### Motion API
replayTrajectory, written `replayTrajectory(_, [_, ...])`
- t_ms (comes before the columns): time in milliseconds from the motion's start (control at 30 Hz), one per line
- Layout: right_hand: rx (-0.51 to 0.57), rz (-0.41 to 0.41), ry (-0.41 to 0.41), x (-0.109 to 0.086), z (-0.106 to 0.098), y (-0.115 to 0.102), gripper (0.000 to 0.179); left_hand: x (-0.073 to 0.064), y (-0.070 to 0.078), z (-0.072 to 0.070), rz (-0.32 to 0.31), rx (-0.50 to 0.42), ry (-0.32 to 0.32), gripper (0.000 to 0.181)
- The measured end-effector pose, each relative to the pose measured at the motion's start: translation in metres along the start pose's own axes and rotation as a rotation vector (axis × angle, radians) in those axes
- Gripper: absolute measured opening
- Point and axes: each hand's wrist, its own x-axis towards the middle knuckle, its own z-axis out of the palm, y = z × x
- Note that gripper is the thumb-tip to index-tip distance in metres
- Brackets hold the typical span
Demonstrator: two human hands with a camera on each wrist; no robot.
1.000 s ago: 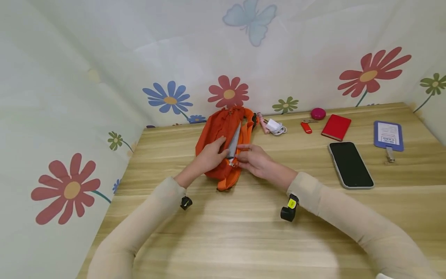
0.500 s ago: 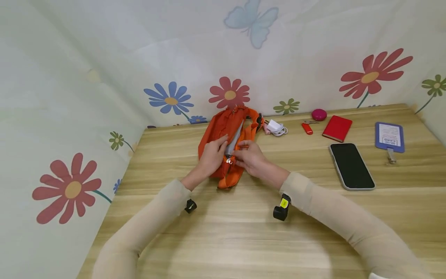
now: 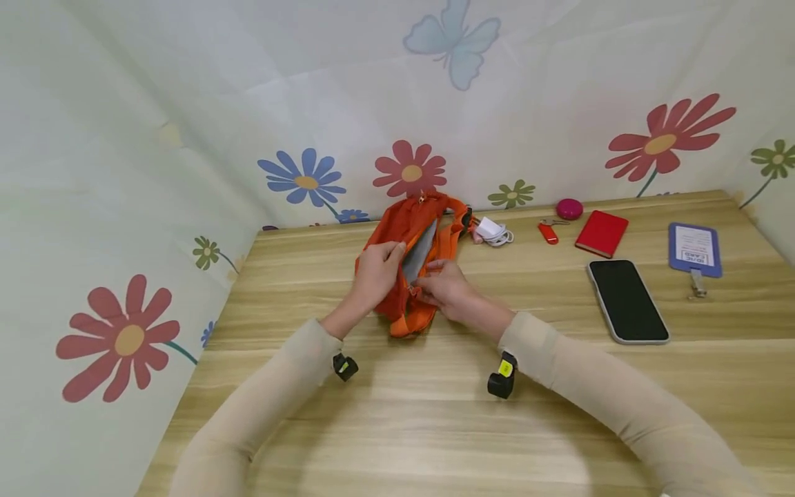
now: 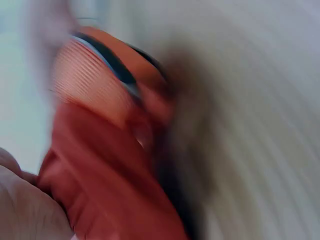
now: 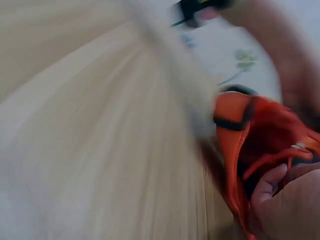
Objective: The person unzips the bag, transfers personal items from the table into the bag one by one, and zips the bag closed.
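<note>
L hand point(image 3: 375, 276) grip pinches orange bag point(image 3: 396, 229) by L edge; R hand point(image 3: 452, 293) grip pinches R edge nr zip pull point(image 3: 411, 289). Bag's open on worktop point(image 3: 428, 407), grey lining point(image 3: 419, 254) showing.

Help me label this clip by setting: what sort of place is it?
Probably an indoor recording booth: a wood-grain table, creased flower-printed sheeting behind it, and black wrist-worn devices.

Arms point(image 3: 267, 393) angled inward, left hand point(image 3: 375, 273) and right hand point(image 3: 450, 291) close together, right fingers point(image 3: 438, 264) bent
</note>
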Motion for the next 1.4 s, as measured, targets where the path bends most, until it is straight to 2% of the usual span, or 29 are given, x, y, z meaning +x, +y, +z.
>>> replayTrajectory(67, [0.018,-0.016,-0.006,0.0,0.002,-0.003,0.052,0.001,0.007,-0.001,-0.004,-0.086,0.024,0.047])
replayTrajectory(133, [0.046,-0.006,-0.028,0.0,0.0,-0.009,0.052,0.002,0.009,0.0,0.007,-0.089,-0.008,0.042])
replayTrajectory(233, [0.061,0.03,-0.079,-0.003,-0.006,-0.02,0.053,0.003,0.004,0.003,0.035,0.031,-0.145,0.038])
replayTrajectory(367, [0.031,0.074,-0.127,-0.005,-0.017,-0.02,0.054,0.002,-0.012,0.006,0.059,0.246,-0.365,0.059])
replayTrajectory(467, [0.03,0.073,-0.132,-0.005,-0.023,-0.015,0.054,0.001,-0.021,0.01,0.093,0.362,-0.469,0.066])
replayTrajectory(567, [0.041,0.071,-0.117,-0.006,-0.027,-0.012,0.054,0.0,-0.026,0.015,0.124,0.467,-0.501,0.065])
replayTrajectory(700, [0.066,0.08,-0.095,-0.007,-0.03,-0.007,0.055,-0.001,-0.028,0.021,0.12,0.585,-0.527,0.065])
replayTrajectory(800, [0.073,0.091,-0.124,-0.009,-0.034,-0.006,0.054,-0.002,-0.028,0.024,0.108,0.639,-0.526,0.066])
replayTrajectory(900, [0.033,0.086,-0.194,-0.016,-0.041,-0.009,0.053,-0.005,-0.029,0.022,0.073,0.677,-0.521,0.067])
replayTrajectory(1000, [-0.084,0.035,-0.258,-0.029,-0.056,-0.02,0.052,-0.006,-0.031,0.022,0.04,0.709,-0.521,0.068])
replayTrajectory(1067, [-0.167,-0.023,-0.273,-0.038,-0.066,-0.03,0.05,-0.006,-0.034,0.02,0.015,0.713,-0.512,0.067])
replayTrajectory(1133, [-0.304,-0.105,-0.271,-0.047,-0.078,-0.038,0.048,-0.009,-0.037,0.02,-0.007,0.694,-0.498,0.067])
replayTrajectory(1200, [-0.477,-0.195,-0.242,-0.055,-0.089,-0.047,0.044,-0.011,-0.039,0.019,-0.028,0.664,-0.482,0.067])
replayTrajectory(1267, [-0.699,-0.289,-0.198,-0.064,-0.1,-0.055,0.041,-0.011,-0.04,0.019,-0.045,0.634,-0.465,0.067])
replayTrajectory(1333, [-0.91,-0.372,-0.151,-0.073,-0.111,-0.061,0.04,-0.011,-0.039,0.019,-0.058,0.628,-0.456,0.067])
replayTrajectory(1400, [-1.076,-0.428,-0.107,-0.081,-0.121,-0.066,0.041,-0.011,-0.038,0.018,-0.073,0.634,-0.445,0.067])
